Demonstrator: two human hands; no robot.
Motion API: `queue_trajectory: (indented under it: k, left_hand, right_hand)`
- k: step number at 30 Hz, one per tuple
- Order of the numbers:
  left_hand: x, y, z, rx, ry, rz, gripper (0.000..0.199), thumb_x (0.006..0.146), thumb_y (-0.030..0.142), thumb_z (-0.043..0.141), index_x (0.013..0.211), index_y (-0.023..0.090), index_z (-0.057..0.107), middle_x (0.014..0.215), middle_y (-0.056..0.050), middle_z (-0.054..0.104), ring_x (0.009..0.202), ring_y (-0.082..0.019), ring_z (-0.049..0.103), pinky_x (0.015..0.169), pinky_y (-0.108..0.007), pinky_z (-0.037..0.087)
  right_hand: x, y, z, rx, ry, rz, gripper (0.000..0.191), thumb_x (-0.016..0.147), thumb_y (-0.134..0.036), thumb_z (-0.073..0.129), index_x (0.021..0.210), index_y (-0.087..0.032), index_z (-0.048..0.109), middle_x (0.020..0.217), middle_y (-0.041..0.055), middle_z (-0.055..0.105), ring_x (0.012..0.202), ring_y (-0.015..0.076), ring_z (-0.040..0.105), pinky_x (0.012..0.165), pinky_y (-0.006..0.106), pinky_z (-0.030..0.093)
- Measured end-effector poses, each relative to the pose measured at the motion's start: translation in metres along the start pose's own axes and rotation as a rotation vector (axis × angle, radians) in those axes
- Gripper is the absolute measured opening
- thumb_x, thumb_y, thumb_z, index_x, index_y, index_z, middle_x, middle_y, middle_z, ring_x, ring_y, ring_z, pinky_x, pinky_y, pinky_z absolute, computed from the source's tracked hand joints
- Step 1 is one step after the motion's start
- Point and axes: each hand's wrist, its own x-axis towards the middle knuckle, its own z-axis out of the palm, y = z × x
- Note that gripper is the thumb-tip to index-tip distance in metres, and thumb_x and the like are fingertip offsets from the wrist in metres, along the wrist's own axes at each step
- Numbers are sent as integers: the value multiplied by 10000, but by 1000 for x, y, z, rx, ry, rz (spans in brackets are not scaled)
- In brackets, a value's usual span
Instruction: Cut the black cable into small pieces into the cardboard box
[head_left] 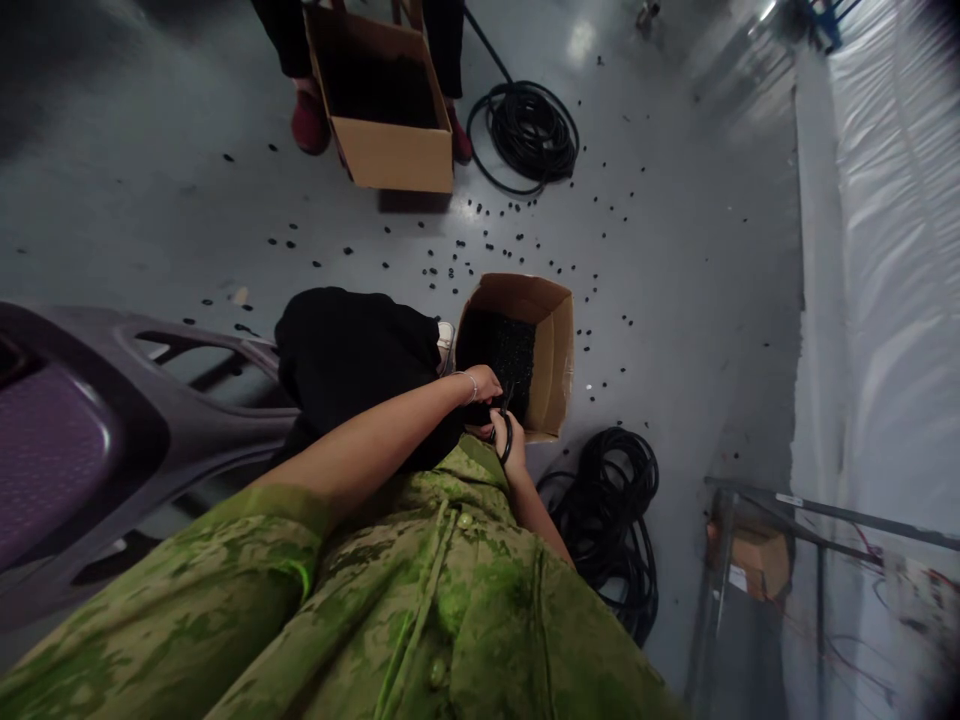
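Black rubber hose (507,436) curves between both hands, just at the near edge of the open cardboard box (555,345) full of small dark pieces. The left hand (484,385) and right hand (513,432) both close their fingers around it. It looks light, bendy and springy, best gripped close to the working end.

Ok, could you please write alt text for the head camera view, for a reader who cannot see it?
Seen from above, a person in a green camouflage shirt holds black tubing with the left hand and right hand at an open cardboard box of small black pieces. Black hose coils and scattered black bits lie on the grey floor; another person stands behind a second box.
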Motion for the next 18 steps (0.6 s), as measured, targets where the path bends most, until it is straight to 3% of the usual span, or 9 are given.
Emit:
queue_trajectory:
  k: [9,18]
  left_hand:
    - [4,0,1,53,3,-45,214,906,198,547,927,129,748,578,2,587,448,-61,396,479,-175,314]
    - [8,-3,0,37,27,-58,208,903,185,546,973,139,736,586,6,569,446,-59,400,478,-163,324]
  right_hand:
    - [6,19,10,-123,128,-54,316,840,-478,503,819,-183,614,578,-48,533,565,128,504,585,227,404]
    - [8,19,14,-226,161,-56,221,824,-383,518,798,-185,612,673,-32,599,662,140,516,665,233,404]
